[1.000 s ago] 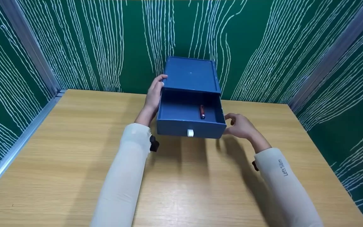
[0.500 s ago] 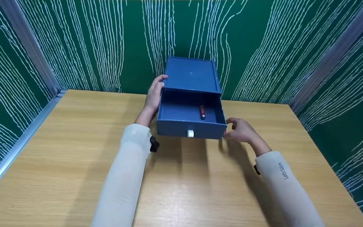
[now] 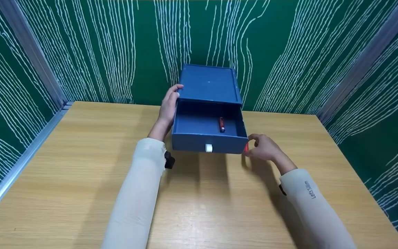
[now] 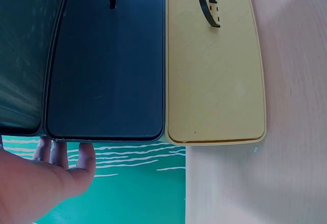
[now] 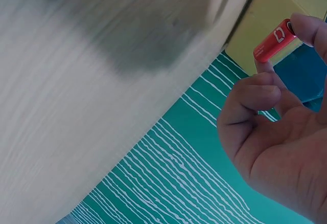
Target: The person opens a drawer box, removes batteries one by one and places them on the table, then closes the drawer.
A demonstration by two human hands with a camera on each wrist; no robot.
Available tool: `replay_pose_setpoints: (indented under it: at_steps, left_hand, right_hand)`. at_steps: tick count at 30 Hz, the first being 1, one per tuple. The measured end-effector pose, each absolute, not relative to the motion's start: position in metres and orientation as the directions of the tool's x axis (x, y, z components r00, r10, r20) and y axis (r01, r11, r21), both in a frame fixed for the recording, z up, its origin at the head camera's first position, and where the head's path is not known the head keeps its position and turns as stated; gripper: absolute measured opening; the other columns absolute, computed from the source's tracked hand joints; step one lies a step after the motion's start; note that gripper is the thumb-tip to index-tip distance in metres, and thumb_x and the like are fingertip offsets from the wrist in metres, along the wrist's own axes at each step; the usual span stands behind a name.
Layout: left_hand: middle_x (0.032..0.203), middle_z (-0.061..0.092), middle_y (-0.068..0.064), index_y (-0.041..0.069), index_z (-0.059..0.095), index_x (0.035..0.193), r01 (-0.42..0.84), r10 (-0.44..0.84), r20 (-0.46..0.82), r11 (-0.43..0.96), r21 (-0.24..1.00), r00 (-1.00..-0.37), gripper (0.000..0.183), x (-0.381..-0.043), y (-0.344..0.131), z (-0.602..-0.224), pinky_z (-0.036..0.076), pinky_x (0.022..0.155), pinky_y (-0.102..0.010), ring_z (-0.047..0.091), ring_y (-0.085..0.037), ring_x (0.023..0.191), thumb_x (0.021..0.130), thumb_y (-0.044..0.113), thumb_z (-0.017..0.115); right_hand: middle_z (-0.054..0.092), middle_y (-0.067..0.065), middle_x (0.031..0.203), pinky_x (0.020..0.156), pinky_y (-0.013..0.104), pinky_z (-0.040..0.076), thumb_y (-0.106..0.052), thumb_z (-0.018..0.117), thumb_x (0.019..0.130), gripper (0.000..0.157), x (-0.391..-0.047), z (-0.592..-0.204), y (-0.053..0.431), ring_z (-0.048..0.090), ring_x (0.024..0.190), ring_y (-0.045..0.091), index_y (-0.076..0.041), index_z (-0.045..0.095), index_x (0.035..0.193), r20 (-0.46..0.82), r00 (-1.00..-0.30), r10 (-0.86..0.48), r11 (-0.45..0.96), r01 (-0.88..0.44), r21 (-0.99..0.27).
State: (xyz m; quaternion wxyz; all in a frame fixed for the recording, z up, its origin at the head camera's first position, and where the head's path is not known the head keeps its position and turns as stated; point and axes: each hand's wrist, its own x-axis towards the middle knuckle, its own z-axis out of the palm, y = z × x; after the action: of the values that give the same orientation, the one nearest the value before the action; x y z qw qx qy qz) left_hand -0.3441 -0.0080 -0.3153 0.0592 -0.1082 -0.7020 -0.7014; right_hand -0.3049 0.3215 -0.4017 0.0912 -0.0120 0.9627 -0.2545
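A pulled-out blue drawer (image 3: 187,141) with a white pull tab stands at the top of a drawer unit (image 3: 209,83). One red battery (image 3: 221,124) lies in it, towards the right. My left hand (image 3: 167,109) rests along the unit's left side, a finger reaching the top edge; in the left wrist view its fingertips (image 4: 87,155) touch the side. Just right of the drawer, my right hand (image 3: 264,148) pinches a second red battery (image 5: 273,42) between thumb and fingertip. Most of this battery hides behind the drawer corner in the head view.
Below the top drawer, the left wrist view shows a closed dark blue drawer (image 4: 107,75) and a closed yellow drawer (image 4: 217,81), both with black loop pulls. The unit stands at the back of a wooden table (image 3: 92,155), against a green wall (image 3: 147,62) with white lines.
My right hand has come down a little towards me along the drawer's right side, and the red battery in its fingers has come into sight. The left hand and drawer stay put.
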Motion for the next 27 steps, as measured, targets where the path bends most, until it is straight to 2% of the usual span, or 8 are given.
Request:
replay_pose_setpoints:
  at_steps: [4, 10, 22, 27]
  left_hand:
    - [0.138, 0.032, 0.001, 0.021, 0.043, 0.123, 0.23, 0.069, 0.229, 0.005, 0.973, -0.971, 0.037, -0.344, -0.008, -0.317, 0.021, 0.103, -0.038, 0.033, -0.016, 0.121, 0.091, 0.021, 0.026]
    - [0.137, 0.032, 0.005, 0.026, 0.045, 0.12, 0.232, 0.065, 0.232, -0.008, 0.973, -0.97, 0.035, -0.358, -0.008, -0.329, 0.021, 0.103, -0.039, 0.034, -0.014, 0.119, 0.091, 0.024, 0.026]
    - [0.138, 0.031, -0.001, 0.017, 0.042, 0.124, 0.212, 0.086, 0.213, -0.02, 0.977, -0.973, 0.037, -0.338, -0.008, -0.309, 0.02, 0.103, -0.038, 0.032, -0.018, 0.121, 0.091, 0.02, 0.025]
    - [0.136, 0.034, -0.001, 0.017, 0.044, 0.122, 0.228, 0.076, 0.229, -0.022, 0.973, -0.97, 0.036, -0.345, -0.008, -0.315, 0.022, 0.102, -0.037, 0.034, -0.016, 0.119, 0.091, 0.019, 0.026]
  right_hand:
    - [0.056, 0.014, 0.105, 0.069, 0.034, 0.04, -0.036, 0.072, 0.065, 0.053, -0.304, -0.406, 0.321, 0.048, 0.089, 0.027, -0.019, 0.052, 0.112, -0.156, -0.984, -0.085, 0.878, 0.0, -0.479]
    - [0.057, 0.013, 0.105, 0.07, 0.035, 0.041, -0.035, 0.071, 0.065, 0.054, -0.305, -0.408, 0.322, 0.049, 0.089, 0.026, -0.017, 0.052, 0.113, -0.155, -0.983, -0.098, 0.886, -0.015, -0.464]
    - [0.055, 0.011, 0.107, 0.072, 0.035, 0.04, -0.035, 0.071, 0.064, 0.053, -0.305, -0.409, 0.323, 0.048, 0.091, 0.026, -0.02, 0.052, 0.111, -0.205, -0.976, -0.075, 0.892, 0.026, -0.452]
    - [0.056, 0.009, 0.095, 0.064, 0.032, 0.039, -0.033, 0.071, 0.064, 0.051, -0.303, -0.412, 0.324, 0.049, 0.082, 0.024, -0.019, 0.053, 0.109, -0.184, -0.979, -0.088, 0.904, -0.001, -0.428]
